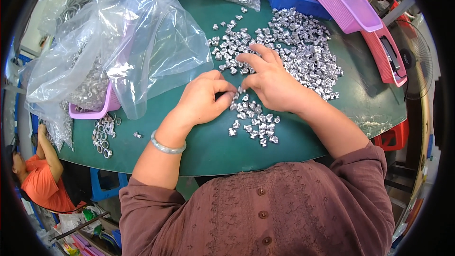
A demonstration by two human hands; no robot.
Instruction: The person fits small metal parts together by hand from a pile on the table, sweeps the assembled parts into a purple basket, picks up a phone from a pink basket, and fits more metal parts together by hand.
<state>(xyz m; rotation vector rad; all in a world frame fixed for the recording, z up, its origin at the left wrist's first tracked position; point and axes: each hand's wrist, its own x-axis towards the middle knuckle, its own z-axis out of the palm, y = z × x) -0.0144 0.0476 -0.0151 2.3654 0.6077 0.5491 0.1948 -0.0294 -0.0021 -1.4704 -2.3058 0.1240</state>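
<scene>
My left hand point(206, 96) is curled on the green table, thumb and index finger pinched on a small silver metal part at the edge of the nearer cluster. Facing it, my right hand point(272, 83) has its fingers spread apart over the left side of a big pile of small silver metal parts point(305, 52). Its thumb tip comes close to the left fingertips, beside a few of the pieces. Below both hands lies a smaller loose cluster of the same ridged parts point(258, 122). A pale bangle point(168, 148) circles my left wrist.
Clear plastic bags point(161, 42) and a pink-purple basket point(111, 102) stand at left, with metal rings point(100, 140) before them. A blue bin point(279, 0), purple basket point(341, 0) and red basket point(386, 59) line the far right. A co-worker in orange point(47, 185) sits at left.
</scene>
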